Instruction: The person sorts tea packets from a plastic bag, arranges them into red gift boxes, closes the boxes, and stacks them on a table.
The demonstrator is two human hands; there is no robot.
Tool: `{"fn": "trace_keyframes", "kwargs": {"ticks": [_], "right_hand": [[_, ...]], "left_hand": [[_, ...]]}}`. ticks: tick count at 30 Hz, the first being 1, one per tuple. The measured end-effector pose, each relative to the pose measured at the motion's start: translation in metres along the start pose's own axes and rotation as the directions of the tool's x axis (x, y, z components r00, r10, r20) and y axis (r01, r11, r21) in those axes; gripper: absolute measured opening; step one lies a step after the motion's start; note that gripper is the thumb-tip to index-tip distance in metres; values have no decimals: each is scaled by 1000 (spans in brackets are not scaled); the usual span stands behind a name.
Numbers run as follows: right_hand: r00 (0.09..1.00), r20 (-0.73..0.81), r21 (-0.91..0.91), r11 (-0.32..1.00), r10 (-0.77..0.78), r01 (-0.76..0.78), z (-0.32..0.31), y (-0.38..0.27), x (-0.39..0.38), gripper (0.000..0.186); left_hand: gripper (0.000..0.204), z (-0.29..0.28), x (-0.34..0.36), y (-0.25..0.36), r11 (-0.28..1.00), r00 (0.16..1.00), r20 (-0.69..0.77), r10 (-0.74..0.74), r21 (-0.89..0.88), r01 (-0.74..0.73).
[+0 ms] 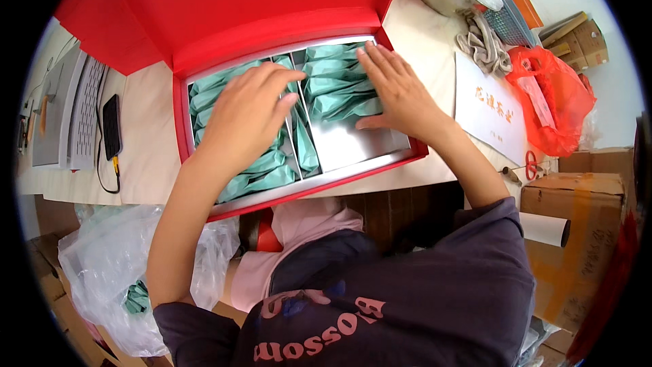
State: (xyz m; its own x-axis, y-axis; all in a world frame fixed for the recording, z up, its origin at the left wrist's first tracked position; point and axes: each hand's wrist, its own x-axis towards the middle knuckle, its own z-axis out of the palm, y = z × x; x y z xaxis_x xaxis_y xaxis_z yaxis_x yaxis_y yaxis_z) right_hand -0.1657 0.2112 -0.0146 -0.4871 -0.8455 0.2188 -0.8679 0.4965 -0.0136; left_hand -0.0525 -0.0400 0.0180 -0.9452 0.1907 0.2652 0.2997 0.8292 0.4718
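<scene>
A red gift box (339,181) stands with its lid (238,0) raised, and silver-lined compartments show inside. Crinkled green packets (268,178) fill the left compartment, partly covered by my left hand (238,109). That hand is open, thumb apart, its fingertips reaching over the narrow middle compartment, where more green packets (305,143) stand in line. Several green packets (331,88) lie stacked in the far part of the right compartment; bare silver floor shows nearer me. My right hand (406,95) is open, with spread fingers against the right end of that stack and nothing gripped.
A black phone (111,122) with a cable lies left of the box. At lower left, a clear plastic bag (95,258) holds a green packet (136,297). To the right are a printed white sheet (483,105), a red plastic bag (553,115), red-handled scissors (531,163) and a cardboard box (570,207).
</scene>
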Motion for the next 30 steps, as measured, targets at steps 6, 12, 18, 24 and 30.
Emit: {"fn": "trace_keyframes", "kwargs": {"ticks": [6,12,18,24,30], "right_hand": [[963,-197,18,982,186,-186,-42,-17,-17,77],[830,-391,671,740,397,-38,-9,-147,-24,14],[910,-258,900,261,-324,348,69,-359,26,15],[890,56,748,610,-453,263,270,-442,102,40],[913,342,561,828,-221,-10,254,-434,123,59]], "left_hand": [[18,-20,-91,0,955,921,-330,-206,-273,116],[14,23,-231,25,780,499,-647,-576,-617,100],[15,80,-349,25,614,-62,-670,-739,-709,348],[21,94,-400,-2,509,-117,-695,-710,-620,597],[27,116,-430,3,459,-201,-615,-763,-734,501]]}}
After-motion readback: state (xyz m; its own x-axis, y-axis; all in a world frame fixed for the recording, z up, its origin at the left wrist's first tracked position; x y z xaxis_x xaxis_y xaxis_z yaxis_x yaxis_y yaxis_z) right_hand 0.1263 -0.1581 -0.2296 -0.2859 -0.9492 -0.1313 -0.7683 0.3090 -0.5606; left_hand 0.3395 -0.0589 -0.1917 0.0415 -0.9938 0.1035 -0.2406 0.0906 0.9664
